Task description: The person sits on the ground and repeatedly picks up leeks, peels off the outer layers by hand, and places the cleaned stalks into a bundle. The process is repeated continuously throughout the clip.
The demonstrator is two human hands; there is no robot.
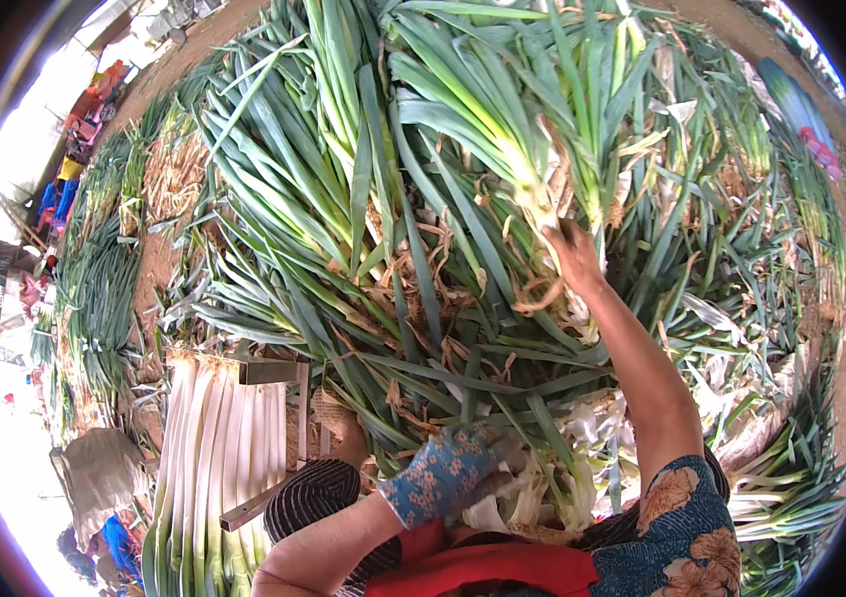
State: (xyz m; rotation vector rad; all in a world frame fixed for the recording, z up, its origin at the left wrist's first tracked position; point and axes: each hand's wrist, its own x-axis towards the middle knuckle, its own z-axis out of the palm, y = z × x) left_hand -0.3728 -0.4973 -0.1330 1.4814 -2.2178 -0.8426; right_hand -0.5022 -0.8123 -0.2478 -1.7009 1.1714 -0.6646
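My bare right hand (576,252) grips a large green onion (529,168) by its lower pale stalk, among more onions with long green leaves. Close to my lap, my left hand (447,472) wears a blue floral glove. Its fingers are blurred, and whether they hold anything cannot be told. Loose papery onion skins (531,496) lie beside the glove. Ahead of me spreads a heap of unpeeled green onions (296,172) with dry brown leaves among them. At my left lies a row of cleaned white onion stalks (221,433), roots pointing away from me.
A metal frame (268,372) with a lower bar (253,507) stands around the cleaned stalks, near my left knee. More onion bundles (98,283) line the far left. Peeled scraps (729,388) and onions (789,500) lie at the right. Several people (57,194) are at the left edge.
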